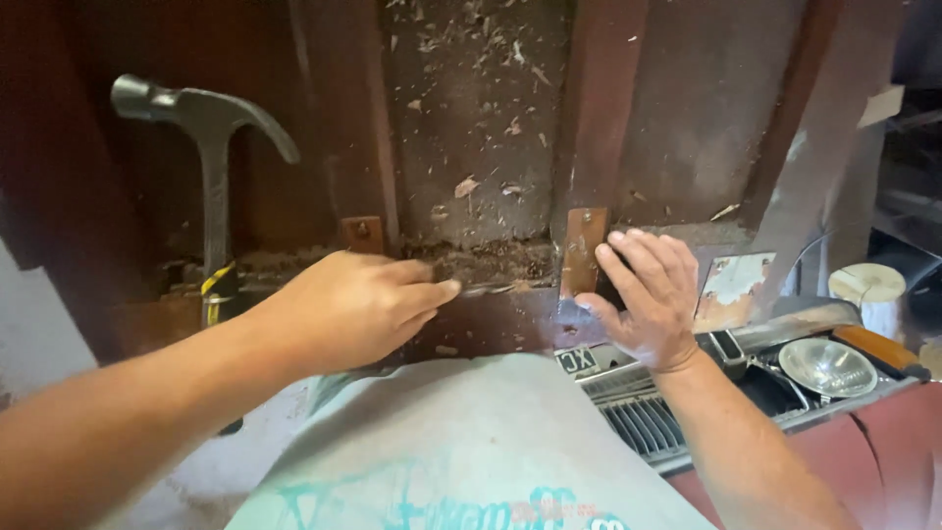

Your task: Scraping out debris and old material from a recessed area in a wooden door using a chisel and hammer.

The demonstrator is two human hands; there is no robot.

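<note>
While both hands work at a dusty wooden ledge (pixel 491 263), one claw hammer (pixel 211 147) stands at the far left, its handle partly hidden behind the left arm. Two small copper plates show, a short one (pixel 362 234) and a taller one (pixel 583 251). The left hand (pixel 358 306) pinches a thin metal tool (pixel 488 290); only its tip pokes out past the fingertips, toward the taller plate. The right hand (pixel 650 294) is open, fingers spread, touching that plate's right side. One round shiny headlight (pixel 826 366) sits at the near right.
</note>
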